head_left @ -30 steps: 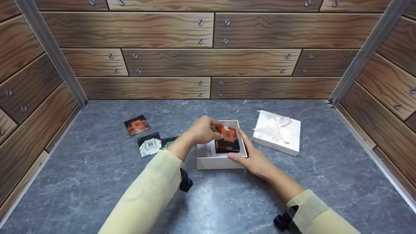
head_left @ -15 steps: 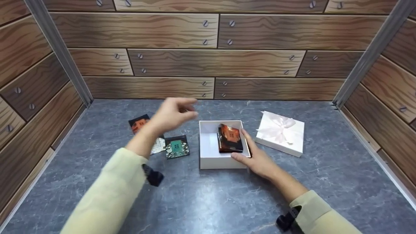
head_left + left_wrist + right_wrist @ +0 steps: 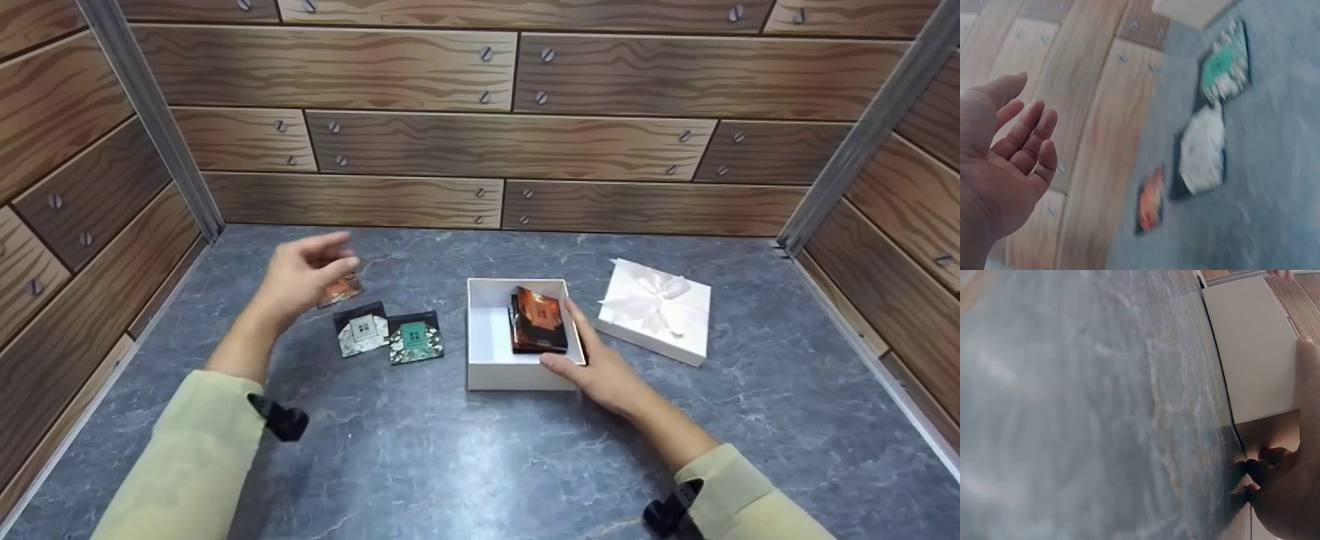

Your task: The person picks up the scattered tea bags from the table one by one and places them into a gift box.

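White box (image 3: 517,377) is sitting lidless on the surface (image 3: 382,457), and the right hand (image 3: 604,375) is gripping it by the near right corner, thumb at the front rim and fingers going along the right side. I'm guessing that grip is about keeping it from sliding, since a box like that is probably shifting at any nudge.

Left hand (image 3: 296,276) is hovering over a loose orange packet (image 3: 344,291), fingers loosely bent and grasping nothing. Left wrist view is showing a bare palm well apart from the packet, so no contact there.

Inside the box, a small pile of orange-and-black packets (image 3: 538,319) is lying near the right wall, the top one sitting a bit crooked. Can't tell how many are in it. It's leaving the left half bare, which is probably handy for reaching in.

Just nearer than the loose orange one, a white packet (image 3: 363,330) and a green packet (image 3: 416,337) are lying flat, printed sides up, edges meeting. Being spread like that is likely making each easier to pick up.

Right of the box, the white lid (image 3: 690,322) is resting with its ribbon bow (image 3: 656,294) facing up, presumably parked there for keeping the opening free. Wood-print panels (image 3: 420,146) are standing behind everything.
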`<state>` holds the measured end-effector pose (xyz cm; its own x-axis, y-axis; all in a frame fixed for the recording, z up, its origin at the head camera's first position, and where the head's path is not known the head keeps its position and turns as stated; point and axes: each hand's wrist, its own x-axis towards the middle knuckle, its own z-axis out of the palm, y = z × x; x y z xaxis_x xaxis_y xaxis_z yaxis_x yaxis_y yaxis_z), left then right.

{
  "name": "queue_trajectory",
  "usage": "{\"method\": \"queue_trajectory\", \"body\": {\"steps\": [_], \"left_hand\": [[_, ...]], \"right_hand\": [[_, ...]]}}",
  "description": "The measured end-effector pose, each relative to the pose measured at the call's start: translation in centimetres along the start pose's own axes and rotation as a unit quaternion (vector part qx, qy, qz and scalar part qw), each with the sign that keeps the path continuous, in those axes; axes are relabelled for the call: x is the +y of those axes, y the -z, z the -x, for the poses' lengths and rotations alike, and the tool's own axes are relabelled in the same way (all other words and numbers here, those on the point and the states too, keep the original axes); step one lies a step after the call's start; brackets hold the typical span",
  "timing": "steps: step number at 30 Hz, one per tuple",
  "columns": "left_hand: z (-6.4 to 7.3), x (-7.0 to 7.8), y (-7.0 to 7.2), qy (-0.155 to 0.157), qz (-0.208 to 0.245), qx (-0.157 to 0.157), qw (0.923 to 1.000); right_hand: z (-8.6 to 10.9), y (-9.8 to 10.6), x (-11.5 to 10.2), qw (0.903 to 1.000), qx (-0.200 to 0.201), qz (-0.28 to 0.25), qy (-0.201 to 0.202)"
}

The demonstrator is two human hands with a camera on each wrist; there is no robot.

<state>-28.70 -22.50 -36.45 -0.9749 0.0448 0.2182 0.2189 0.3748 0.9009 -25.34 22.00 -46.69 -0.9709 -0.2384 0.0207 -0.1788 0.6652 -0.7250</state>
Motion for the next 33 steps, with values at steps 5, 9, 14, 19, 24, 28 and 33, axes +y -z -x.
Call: {"method": "queue_trajectory", "body": {"steps": [5, 9, 14, 19, 24, 28, 33], "left_hand": [[1.2, -3.0, 1.4, 0.029, 0.003, 0.004, 0.9996], [1.8, -5.1, 2.0, 0.047, -0.014, -0.001, 0.9988], [2.5, -7.3, 1.9, 0.070, -0.026, -0.007, 0.9972], [3.1, -9.0, 1.3, 0.085, -0.019, -0.003, 0.9962], [3.4, -10.0, 0.4, 0.083, -0.023, -0.002, 0.9963], [3.5, -10.4, -0.3, 0.087, -0.022, -0.011, 0.9959], [3.3, -10.9, -0.8, 0.091, -0.032, -0.027, 0.9950]], "right_hand": [[0.0, 0.0, -0.1, 1.0000, -0.001, -0.002, 0.000], [0.0, 0.1, -0.1, 1.0000, -0.001, -0.005, -0.001], [0.0, 0.1, 0.0, 1.0000, -0.002, -0.005, 0.000], [0.1, 0.1, -0.1, 1.0000, -0.004, -0.003, -0.003], [0.1, -0.1, -0.1, 1.0000, -0.005, -0.005, -0.004], [0.1, -0.1, -0.1, 1.0000, -0.007, -0.005, -0.003], [0.1, 0.0, -0.1, 0.9999, -0.007, -0.007, -0.001]]}}
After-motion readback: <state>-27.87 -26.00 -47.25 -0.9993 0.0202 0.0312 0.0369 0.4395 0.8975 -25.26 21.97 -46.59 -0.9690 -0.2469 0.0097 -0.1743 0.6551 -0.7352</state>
